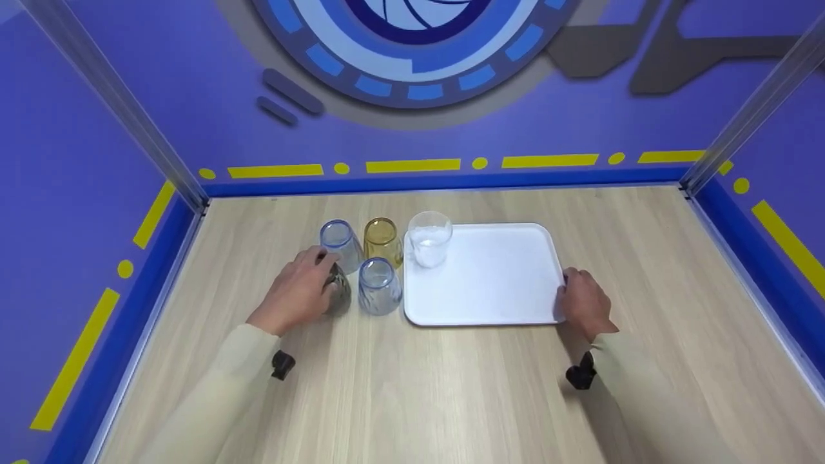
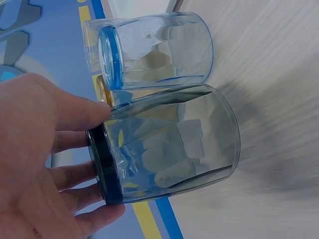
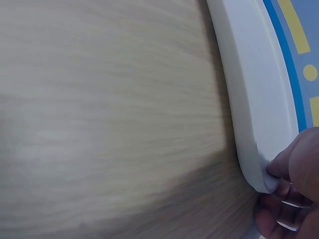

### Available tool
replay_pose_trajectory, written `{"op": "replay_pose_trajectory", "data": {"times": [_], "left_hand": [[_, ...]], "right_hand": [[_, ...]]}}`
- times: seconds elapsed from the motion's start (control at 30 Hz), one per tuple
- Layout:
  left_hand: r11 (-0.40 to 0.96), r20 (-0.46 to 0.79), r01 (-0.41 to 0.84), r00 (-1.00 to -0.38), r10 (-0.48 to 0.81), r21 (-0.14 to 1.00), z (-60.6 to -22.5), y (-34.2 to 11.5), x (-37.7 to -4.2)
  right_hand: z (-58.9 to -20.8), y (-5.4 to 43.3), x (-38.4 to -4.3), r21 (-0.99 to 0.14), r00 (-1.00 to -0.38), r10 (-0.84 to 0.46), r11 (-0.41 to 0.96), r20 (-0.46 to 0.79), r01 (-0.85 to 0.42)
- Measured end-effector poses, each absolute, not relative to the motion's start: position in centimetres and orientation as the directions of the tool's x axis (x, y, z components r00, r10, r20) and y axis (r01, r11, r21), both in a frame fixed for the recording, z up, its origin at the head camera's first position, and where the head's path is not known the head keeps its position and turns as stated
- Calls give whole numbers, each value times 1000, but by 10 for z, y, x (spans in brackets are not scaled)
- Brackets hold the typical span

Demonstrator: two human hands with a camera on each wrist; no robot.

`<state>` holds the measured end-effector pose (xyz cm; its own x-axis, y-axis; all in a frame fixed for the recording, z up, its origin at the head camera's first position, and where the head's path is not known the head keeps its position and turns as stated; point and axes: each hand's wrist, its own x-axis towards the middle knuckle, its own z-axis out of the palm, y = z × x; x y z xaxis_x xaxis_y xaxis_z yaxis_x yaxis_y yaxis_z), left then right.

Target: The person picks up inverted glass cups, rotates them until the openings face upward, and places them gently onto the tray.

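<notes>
My left hand [image 1: 300,287] grips a dark grey glass [image 2: 169,144] by its thick base, which is uppermost; the glass stands mouth down at the table or just above it, I cannot tell which. Beside it are two upside-down blue-tinted glasses, a nearer one [image 1: 380,288] and a farther one [image 1: 341,246], and an amber glass [image 1: 383,243]. A clear glass [image 1: 430,240] stands on the left part of a white tray [image 1: 490,277]. At the tray's right edge my right hand [image 1: 585,301] pinches the rim, thumb on top and fingers at the outer side.
The wooden table [image 1: 451,393] runs up to a purple back wall [image 1: 193,96] with yellow marks. Similar panels close in the left and right sides. A small black device [image 1: 581,372] sits at the right wrist, and another [image 1: 282,365] at the left.
</notes>
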<state>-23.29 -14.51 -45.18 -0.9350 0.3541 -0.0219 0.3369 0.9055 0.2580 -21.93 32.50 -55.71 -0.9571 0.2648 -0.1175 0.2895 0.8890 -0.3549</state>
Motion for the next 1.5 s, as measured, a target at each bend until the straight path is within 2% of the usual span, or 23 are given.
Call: {"op": "replay_pose_trajectory", "data": {"times": [0.2,0.57,0.97,1.5], "left_hand": [[902,14,363,-929,371,235,-448,-146,-230],[919,-13,318,-944,330,231,-437,-145,-226],[910,13,353,-933,359,218,-429,-143,-223],[902,30,384,-922,385,197,-422,-142,-221]], "right_hand": [[-556,326,-216,-371,-964,252,890,-86,265],[-551,322,-215,-388,-957,285,878,-47,280],[-547,321,-211,-415,-956,294,869,-3,269],[-540,312,-210,-418,-965,252,887,78,198]]}}
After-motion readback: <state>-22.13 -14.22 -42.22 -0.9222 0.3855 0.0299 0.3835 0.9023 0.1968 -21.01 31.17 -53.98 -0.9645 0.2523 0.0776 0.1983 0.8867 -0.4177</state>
